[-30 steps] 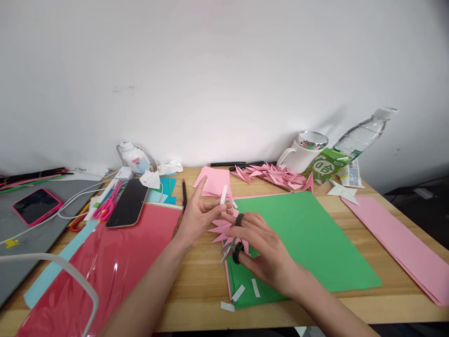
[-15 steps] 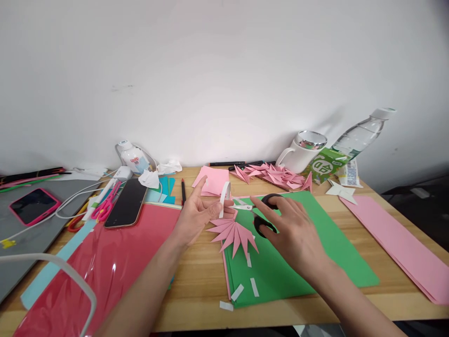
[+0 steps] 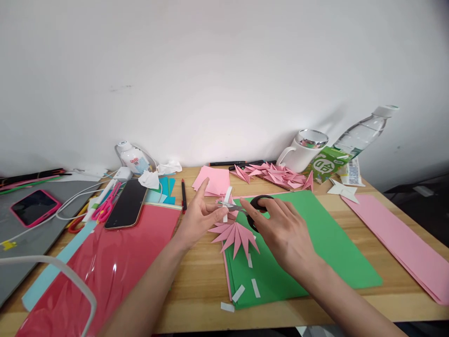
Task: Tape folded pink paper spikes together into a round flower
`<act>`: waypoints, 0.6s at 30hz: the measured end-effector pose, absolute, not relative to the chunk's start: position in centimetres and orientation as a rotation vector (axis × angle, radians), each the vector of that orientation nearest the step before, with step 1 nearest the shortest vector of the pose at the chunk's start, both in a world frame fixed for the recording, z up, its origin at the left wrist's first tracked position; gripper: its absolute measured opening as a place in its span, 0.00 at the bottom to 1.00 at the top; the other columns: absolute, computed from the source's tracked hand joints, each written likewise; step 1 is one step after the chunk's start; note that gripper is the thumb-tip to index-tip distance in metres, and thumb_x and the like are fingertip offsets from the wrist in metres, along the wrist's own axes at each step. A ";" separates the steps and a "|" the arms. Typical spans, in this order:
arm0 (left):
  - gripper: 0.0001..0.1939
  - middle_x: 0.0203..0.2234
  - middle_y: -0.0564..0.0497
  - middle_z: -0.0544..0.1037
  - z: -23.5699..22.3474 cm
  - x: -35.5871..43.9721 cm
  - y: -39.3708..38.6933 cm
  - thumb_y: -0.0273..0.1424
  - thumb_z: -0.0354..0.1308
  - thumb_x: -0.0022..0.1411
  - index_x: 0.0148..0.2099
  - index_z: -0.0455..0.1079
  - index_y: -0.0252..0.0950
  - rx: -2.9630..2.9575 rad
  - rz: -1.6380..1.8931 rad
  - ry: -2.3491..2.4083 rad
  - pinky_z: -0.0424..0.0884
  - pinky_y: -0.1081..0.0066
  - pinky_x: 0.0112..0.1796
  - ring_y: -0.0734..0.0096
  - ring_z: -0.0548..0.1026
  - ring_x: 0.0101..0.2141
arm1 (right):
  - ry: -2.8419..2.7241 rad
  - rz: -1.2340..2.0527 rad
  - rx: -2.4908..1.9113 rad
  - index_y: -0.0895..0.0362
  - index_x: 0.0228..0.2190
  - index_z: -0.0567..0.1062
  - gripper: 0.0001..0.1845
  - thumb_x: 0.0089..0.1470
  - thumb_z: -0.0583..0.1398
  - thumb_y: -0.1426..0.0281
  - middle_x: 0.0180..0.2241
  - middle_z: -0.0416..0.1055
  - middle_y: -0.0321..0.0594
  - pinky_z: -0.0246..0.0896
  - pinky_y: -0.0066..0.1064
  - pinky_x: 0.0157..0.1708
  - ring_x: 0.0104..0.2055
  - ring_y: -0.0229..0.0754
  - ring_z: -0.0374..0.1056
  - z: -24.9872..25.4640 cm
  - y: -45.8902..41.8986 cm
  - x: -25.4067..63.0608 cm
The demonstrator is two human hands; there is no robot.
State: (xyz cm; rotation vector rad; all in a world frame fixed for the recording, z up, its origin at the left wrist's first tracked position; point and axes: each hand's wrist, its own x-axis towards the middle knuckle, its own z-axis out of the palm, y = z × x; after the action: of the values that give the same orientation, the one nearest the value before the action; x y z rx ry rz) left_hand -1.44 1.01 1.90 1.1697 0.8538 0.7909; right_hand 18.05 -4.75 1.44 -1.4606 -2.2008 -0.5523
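My left hand [image 3: 199, 216] pinches a narrow white strip [image 3: 228, 194] between thumb and fingers, its index finger pointing up. Black-handled scissors [image 3: 260, 204] are in my right hand [image 3: 288, 234], their blades lying across the strip close to my left fingertips. Just below the hands, a fan of folded pink paper points [image 3: 234, 238] rests partly on green paper [image 3: 333, 252]. Short white pieces [image 3: 256, 288] lie on the green sheet's left side, and another short piece [image 3: 227, 307] lies near the table's front edge.
Behind are pink squares [image 3: 213, 180], folded pink pieces [image 3: 277, 174], a white mug [image 3: 298, 154], a green box [image 3: 324, 164] and a leaning bottle [image 3: 365, 131]. Leftward lie a phone [image 3: 126, 204], pink scissors [image 3: 105, 203] and a red packet [image 3: 115, 271]. Long pink paper [image 3: 396, 248] is at right.
The scissors have moved left, bringing the blades onto the white strip. The strip, curved before, now looks straighter. My left hand has barely moved.
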 end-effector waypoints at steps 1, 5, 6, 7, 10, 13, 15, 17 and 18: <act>0.56 0.33 0.44 0.82 1.9 -1.4 1.0 0.36 0.64 0.55 0.68 0.23 0.39 1.166 0.791 0.855 0.71 0.61 0.41 0.59 0.80 0.35 | -2.200 -0.550 -1.466 0.56 0.51 0.69 0.23 0.57 0.50 0.81 0.38 0.70 0.50 0.57 0.36 0.34 0.37 0.47 0.64 1.5 -4.8 18.0; 0.54 0.37 0.41 0.81 1.7 -1.4 1.0 0.37 0.63 0.57 0.69 0.24 0.40 1.178 0.786 0.872 0.72 0.60 0.40 0.59 0.81 0.34 | -2.187 -0.574 -1.469 0.56 0.51 0.69 0.21 0.59 0.49 0.80 0.39 0.69 0.50 0.57 0.36 0.35 0.39 0.47 0.64 1.7 -4.9 17.9; 0.54 0.38 0.41 0.81 1.7 -1.4 0.9 0.37 0.62 0.57 0.69 0.24 0.40 1.180 0.784 0.871 0.72 0.60 0.40 0.59 0.81 0.34 | -2.187 -0.581 -1.459 0.57 0.51 0.69 0.21 0.59 0.49 0.80 0.39 0.69 0.50 0.56 0.36 0.35 0.39 0.47 0.64 1.7 -4.9 17.9; 0.54 0.37 0.40 0.81 1.7 -1.4 0.9 0.36 0.62 0.57 0.68 0.23 0.40 1.180 0.780 0.866 0.72 0.59 0.41 0.60 0.81 0.34 | -2.189 -0.583 -1.450 0.57 0.51 0.69 0.22 0.59 0.48 0.81 0.39 0.69 0.50 0.56 0.36 0.35 0.39 0.47 0.63 1.7 -4.9 17.9; 0.55 0.35 0.41 0.82 1.8 -1.3 0.9 0.36 0.62 0.58 0.68 0.20 0.38 1.181 0.773 0.847 0.72 0.57 0.42 0.60 0.80 0.33 | -2.198 -0.563 -1.443 0.56 0.51 0.70 0.23 0.59 0.48 0.81 0.38 0.69 0.50 0.56 0.36 0.34 0.37 0.46 0.63 1.7 -4.8 17.9; 0.55 0.34 0.41 0.82 2.1 -1.3 0.8 0.35 0.62 0.58 0.68 0.20 0.37 1.185 0.773 0.838 0.73 0.58 0.41 0.61 0.80 0.32 | -2.197 -0.544 -1.438 0.56 0.51 0.70 0.24 0.57 0.48 0.83 0.37 0.69 0.49 0.56 0.35 0.33 0.37 0.46 0.63 1.7 -4.8 18.1; 0.56 0.33 0.42 0.82 2.3 -1.2 0.8 0.34 0.62 0.57 0.68 0.20 0.36 1.176 0.785 0.842 0.74 0.60 0.39 0.61 0.80 0.33 | -2.196 -0.533 -1.414 0.57 0.51 0.71 0.24 0.56 0.48 0.83 0.36 0.69 0.49 0.56 0.35 0.32 0.36 0.47 0.63 1.7 -4.8 18.2; 0.56 0.31 0.43 0.82 2.5 -1.2 0.8 0.33 0.63 0.56 0.68 0.20 0.36 1.176 0.797 0.854 0.75 0.62 0.37 0.62 0.80 0.32 | -2.204 -0.518 -1.396 0.57 0.50 0.72 0.24 0.56 0.49 0.83 0.34 0.69 0.48 0.56 0.34 0.31 0.36 0.46 0.63 1.7 -4.8 18.3; 0.56 0.30 0.44 0.82 2.5 -1.2 0.8 0.33 0.63 0.56 0.68 0.20 0.36 1.184 0.799 0.862 0.75 0.63 0.37 0.63 0.80 0.32 | -2.209 -0.511 -1.392 0.57 0.49 0.72 0.24 0.56 0.49 0.83 0.34 0.69 0.47 0.56 0.33 0.31 0.36 0.46 0.63 1.8 -4.8 18.4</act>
State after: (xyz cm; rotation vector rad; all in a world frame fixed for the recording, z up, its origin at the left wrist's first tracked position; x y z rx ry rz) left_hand -1.21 0.75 2.55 1.1835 0.8618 0.7986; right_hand 18.38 -4.80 1.77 -1.3921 -2.2085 -0.5106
